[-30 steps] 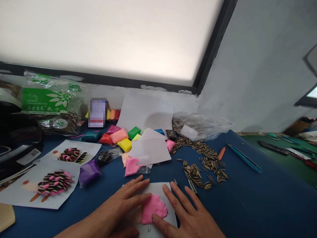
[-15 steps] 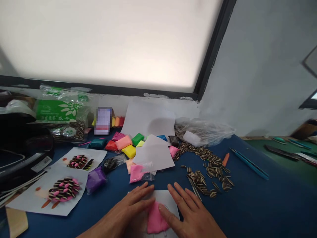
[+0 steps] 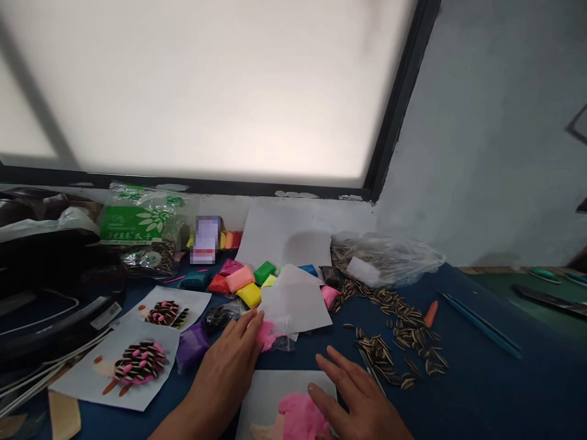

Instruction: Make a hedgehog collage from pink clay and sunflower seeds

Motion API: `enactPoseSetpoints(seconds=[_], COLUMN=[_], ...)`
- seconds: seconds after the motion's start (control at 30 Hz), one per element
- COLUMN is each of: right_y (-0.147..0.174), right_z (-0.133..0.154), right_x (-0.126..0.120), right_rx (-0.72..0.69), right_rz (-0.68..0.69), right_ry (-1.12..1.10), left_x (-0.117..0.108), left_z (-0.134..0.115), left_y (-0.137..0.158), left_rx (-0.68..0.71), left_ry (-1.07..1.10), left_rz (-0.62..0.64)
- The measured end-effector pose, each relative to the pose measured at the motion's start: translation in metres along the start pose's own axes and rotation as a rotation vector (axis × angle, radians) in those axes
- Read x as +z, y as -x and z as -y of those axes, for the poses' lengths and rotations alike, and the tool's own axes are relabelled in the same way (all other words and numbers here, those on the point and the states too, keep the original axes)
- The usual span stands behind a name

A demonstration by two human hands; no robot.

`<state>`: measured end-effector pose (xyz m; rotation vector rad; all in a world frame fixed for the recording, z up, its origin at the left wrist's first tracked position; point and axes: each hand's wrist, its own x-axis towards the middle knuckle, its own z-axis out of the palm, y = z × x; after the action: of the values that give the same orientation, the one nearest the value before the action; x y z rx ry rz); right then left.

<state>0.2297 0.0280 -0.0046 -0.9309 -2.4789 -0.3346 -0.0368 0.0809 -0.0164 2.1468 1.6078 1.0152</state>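
Observation:
My left hand (image 3: 224,366) is stretched forward, fingers long and close together, against the left side of a clear packet of pink clay (image 3: 267,336); its thumb is hidden. Spread open, my right hand (image 3: 355,397) rests at the right edge of a white sheet (image 3: 261,391), fingers over a flattened pink clay piece (image 3: 298,415). Pale peach clay (image 3: 266,431) adjoins the pink on its left. To the left lie two papers with clay hedgehogs, the nearer hedgehog (image 3: 140,363) and the farther hedgehog (image 3: 164,312), both covered with sunflower seeds and pink dots.
Coloured clay packets (image 3: 250,295) lie around a blank sheet (image 3: 293,302). Loose sunflower seeds (image 3: 380,354) spread on the right, before a plastic bag of seeds (image 3: 389,260). Blue tweezers (image 3: 481,324) and an orange clay piece (image 3: 431,313) are beyond. A purple packet (image 3: 192,346) sits left.
My left hand has lifted off the pink clay and moved forward and left to the pink packet. My right hand stays by the sheet, a little lower. The camera view has shifted slightly.

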Motion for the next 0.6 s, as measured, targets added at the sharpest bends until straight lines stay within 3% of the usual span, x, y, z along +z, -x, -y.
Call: enactPoseSetpoints(seconds=[0.1, 0.2, 0.4, 0.5, 0.6], right_y=[0.0, -0.004, -0.027, -0.038, -0.046], right_z=[-0.002, -0.003, 0.006, 0.012, 0.018], right_x=[0.0, -0.005, -0.028, -0.035, -0.04], right_rx=[0.03, 0.105, 0.647, 0.785, 0.822], right_rz=[0.006, 0.009, 0.074, 0.096, 0.145], right_ry=[-0.069, -0.233, -0.82, -1.046, -1.242], left_x=[0.007, -0.003, -0.03, -0.029, -0.027], left_z=[-0.002, -0.011, -0.03, -0.033, -0.038], left_y=[-0.005, -0.007, 0.006, 0.021, 0.029], left_rx=[-0.032, -0.045, -0.135, -0.227, -0.296], left_ry=[0.057, 0.188, 0.573, 0.724, 0.842], left_rz=[-0.003, 0.01, 0.234, 0.382, 0.461])
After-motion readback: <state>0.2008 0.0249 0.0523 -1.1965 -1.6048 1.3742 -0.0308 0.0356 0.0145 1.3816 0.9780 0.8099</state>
